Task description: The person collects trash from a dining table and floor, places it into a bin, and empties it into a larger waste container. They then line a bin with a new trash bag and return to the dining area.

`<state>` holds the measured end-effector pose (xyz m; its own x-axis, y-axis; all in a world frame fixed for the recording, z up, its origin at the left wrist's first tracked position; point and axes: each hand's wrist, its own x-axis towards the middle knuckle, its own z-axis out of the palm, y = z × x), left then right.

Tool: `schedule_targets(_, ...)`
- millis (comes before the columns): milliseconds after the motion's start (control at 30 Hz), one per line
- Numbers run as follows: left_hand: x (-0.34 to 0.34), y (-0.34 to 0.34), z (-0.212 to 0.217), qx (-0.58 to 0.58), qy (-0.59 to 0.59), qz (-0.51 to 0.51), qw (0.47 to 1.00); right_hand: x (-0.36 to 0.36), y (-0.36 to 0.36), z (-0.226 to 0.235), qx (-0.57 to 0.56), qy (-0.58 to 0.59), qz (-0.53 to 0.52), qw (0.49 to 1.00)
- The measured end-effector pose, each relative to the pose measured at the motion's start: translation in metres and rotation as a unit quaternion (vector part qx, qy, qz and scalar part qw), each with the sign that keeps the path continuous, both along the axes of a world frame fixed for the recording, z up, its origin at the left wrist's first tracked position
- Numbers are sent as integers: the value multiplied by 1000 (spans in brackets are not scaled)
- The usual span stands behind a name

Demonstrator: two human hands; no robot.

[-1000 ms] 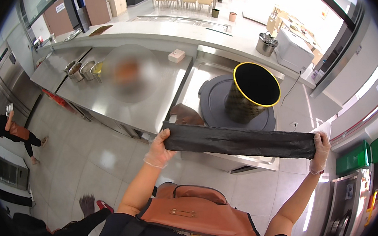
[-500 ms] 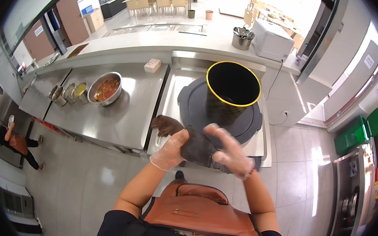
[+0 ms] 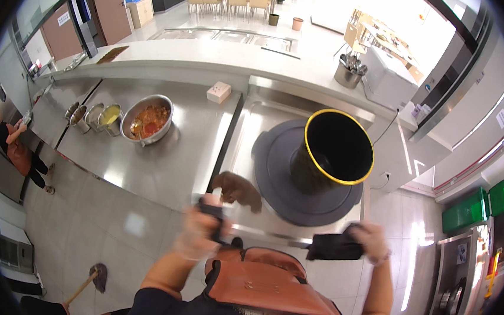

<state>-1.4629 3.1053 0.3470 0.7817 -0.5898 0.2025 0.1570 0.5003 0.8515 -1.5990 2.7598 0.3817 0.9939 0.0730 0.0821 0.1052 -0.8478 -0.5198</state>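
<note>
**Two Grips on Black Sheeting [image 3: 336,245] Near a Yellow-Rimmed Bin [image 3: 333,151]**

A worker in a brown apron [image 3: 256,281] stands at a steel counter [image 3: 186,151], black sheeting clasped in either hand. The left hand [image 3: 198,231], clear-gloved and blurred, is closed around one dark bunch just in front of the counter's edge. The right hand [image 3: 372,243], also clear-gloved, pinches the end of a flat, folded length that juts out toward the left. The two portions sit well apart, both on the worker's side of the bin and touching neither it nor the counter; with the left hand so smeared, whether they are separate pieces cannot be told.

The bin, black inside with a bright yellow lip, stands on a broad round grey lid [image 3: 275,185], its mouth open and bare of any liner.

Farther left on the counter, a metal bowl [image 3: 166,130] holds reddish food [image 3: 151,119] beside a row of metal containers [image 3: 113,128], one with yellow contents. A small pale box [image 3: 219,92] rests near the back edge, and a canister of utensils [image 3: 347,77] occupies the ledge behind. At far left stands another person [image 3: 19,146] in dark clothes and a brown apron; at lower left, a mop head [image 3: 100,278] meets the tiled floor [image 3: 133,226].
</note>
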Motion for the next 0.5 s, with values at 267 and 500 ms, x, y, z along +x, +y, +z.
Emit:
schedule_targets(267, 167, 50, -155, 292, 101, 268, 913, 7, 7, -21, 253, 11, -317, 914)
schedule_targets(500, 233, 65, -229, 711, -215, 357, 566, 27, 32, 0, 295, -56, -383, 874)
